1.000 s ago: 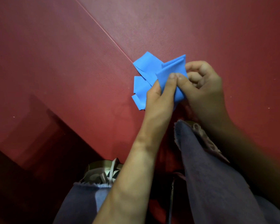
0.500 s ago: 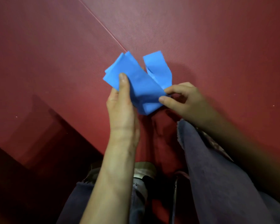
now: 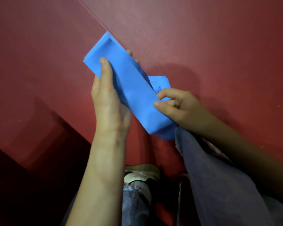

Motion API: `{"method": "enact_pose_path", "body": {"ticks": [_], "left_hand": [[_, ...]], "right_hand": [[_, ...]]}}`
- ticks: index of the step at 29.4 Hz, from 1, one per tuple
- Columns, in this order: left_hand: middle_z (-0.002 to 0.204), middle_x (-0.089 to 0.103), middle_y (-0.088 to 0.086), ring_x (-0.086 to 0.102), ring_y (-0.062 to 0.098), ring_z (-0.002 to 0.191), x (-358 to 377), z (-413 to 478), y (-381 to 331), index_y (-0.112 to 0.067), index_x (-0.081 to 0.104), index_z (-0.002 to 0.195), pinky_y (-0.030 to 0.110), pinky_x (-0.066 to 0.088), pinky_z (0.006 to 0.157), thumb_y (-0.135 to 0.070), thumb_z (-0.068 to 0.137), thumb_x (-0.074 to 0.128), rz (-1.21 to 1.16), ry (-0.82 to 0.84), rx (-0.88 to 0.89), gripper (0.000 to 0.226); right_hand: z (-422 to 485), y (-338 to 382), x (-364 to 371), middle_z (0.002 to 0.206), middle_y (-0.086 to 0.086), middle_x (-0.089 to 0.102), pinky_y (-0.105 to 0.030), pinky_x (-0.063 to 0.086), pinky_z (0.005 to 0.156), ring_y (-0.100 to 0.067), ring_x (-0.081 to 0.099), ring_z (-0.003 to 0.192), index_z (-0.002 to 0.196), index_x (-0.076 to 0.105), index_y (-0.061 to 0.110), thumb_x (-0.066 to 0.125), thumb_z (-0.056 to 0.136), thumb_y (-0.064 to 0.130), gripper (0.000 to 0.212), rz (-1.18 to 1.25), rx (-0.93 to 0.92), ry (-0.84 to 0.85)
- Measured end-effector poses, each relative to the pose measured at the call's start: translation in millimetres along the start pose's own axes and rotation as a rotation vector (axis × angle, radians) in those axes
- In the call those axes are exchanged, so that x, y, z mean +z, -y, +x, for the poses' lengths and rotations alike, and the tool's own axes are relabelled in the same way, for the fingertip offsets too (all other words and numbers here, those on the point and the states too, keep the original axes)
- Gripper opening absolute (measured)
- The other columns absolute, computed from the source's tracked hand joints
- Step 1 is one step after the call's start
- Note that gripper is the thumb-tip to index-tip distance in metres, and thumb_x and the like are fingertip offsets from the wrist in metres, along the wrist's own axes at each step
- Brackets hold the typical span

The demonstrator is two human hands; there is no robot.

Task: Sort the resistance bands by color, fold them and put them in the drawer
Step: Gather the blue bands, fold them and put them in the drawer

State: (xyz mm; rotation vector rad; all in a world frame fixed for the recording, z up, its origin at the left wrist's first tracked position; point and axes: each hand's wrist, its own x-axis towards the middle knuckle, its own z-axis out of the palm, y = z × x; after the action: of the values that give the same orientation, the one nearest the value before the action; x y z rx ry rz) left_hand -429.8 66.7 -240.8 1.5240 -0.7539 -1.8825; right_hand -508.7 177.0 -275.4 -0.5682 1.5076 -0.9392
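**Desk:** Where is the band on your feed?

**Operator:** I see one flat blue resistance band [image 3: 129, 82], folded into a long layered strip. It is held between both hands above the dark red textured floor mat [image 3: 211, 38]. The strip slants from upper left down to lower right. Its far end lies over the thin seam line [image 3: 95, 15] that crosses the mat. Its near end reaches the edge of the faded blue denim trouser leg [image 3: 219, 176] on the right. A looser fold of the same blue sticks out behind the strip, just above the right hand.

**Desk:** How is the left hand [image 3: 109, 101] holding it?

**Operator:** It clasps the upper half from the left edge. I can see the thumb [image 3: 104, 66] pressed flat on the top face. The fingers pass underneath, and two fingertips [image 3: 129, 52] peek out past the far edge. So that hand is wrapped round the strip, not lying flat.

**Desk:** And the right hand [image 3: 180, 106]?

**Operator:** I see it pinching the right edge of the lower half. Its thumb is on the top face and the forefinger is curled over the looser fold behind. The other fingers are tucked in toward the palm. I can't tell whether they touch the band.

**Desk:** Anything else in view?

**Operator:** A pale shoe [image 3: 142, 173] sits low in the middle, below the left forearm, with a frayed denim hem over it. The lower left corner of the view is in deep shadow.
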Motion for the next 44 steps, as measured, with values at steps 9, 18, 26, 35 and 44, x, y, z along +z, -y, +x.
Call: {"method": "enact_pose_path", "body": {"ticks": [9, 18, 26, 35, 44], "left_hand": [[0.063, 0.07, -0.007, 0.065, 0.005, 0.058, -15.0, -7.9, 7.5, -0.015, 0.059, 0.085, 0.021, 0.054, 0.059, -0.023, 0.097, 0.038, 0.105, -0.071, -0.052, 0.026], [0.062, 0.07, -0.007, 0.063, 0.009, 0.057, -29.4, -20.6, 21.0, -0.019, 0.062, 0.073, 0.032, 0.056, 0.068, -0.02, 0.094, 0.044, 0.16, -0.151, -0.071, 0.028], [0.062, 0.07, -0.007, 0.064, 0.011, 0.059, -57.8, -43.3, 2.2, -0.019, 0.064, 0.066, 0.029, 0.055, 0.068, -0.021, 0.093, 0.046, 0.158, -0.235, -0.056, 0.033], [0.072, 0.067, 0.002, 0.06, 0.016, 0.067, -57.4, -72.0, -20.1, -0.015, 0.06, 0.074, 0.024, 0.051, 0.06, -0.02, 0.093, 0.047, 0.121, -0.284, -0.087, 0.023], [0.069, 0.066, 0.003, 0.059, 0.02, 0.065, -47.2, -118.9, -75.9, -0.015, 0.061, 0.072, 0.027, 0.049, 0.062, -0.019, 0.092, 0.049, -0.001, -0.312, 0.003, 0.023]], "right_hand": [[25.2, -44.5, -11.8, 0.099, -0.013, 0.064, -0.037, 0.046, 0.084, -0.026, 0.06, 0.09, 0.102, 0.06, 0.008, 0.049, 0.082, 0.003, 0.023, -0.413, 0.026, -0.285], [96.5, -29.9, -5.6, 0.123, -0.015, 0.046, -0.041, 0.035, 0.09, -0.031, 0.042, 0.115, 0.119, 0.046, 0.009, 0.057, 0.082, 0.034, 0.046, -1.145, -0.029, -0.019], [94.1, -34.8, 19.8, 0.118, -0.015, 0.052, -0.04, 0.028, 0.094, -0.031, 0.04, 0.115, 0.104, 0.055, 0.009, 0.061, 0.077, 0.034, 0.037, -1.205, 0.104, -0.107], [68.0, 7.7, 23.3, 0.055, -0.003, 0.033, -0.023, 0.028, 0.048, -0.014, 0.034, 0.055, 0.053, 0.031, 0.019, 0.053, 0.077, 0.003, 0.036, -0.243, 0.259, -0.173], [16.9, 103.3, 4.6, 0.046, 0.013, 0.054, -0.014, 0.039, 0.054, 0.002, 0.048, 0.049, 0.062, 0.053, 0.021, 0.053, 0.075, 0.0, 0.025, -0.032, 0.083, -0.185]]}}
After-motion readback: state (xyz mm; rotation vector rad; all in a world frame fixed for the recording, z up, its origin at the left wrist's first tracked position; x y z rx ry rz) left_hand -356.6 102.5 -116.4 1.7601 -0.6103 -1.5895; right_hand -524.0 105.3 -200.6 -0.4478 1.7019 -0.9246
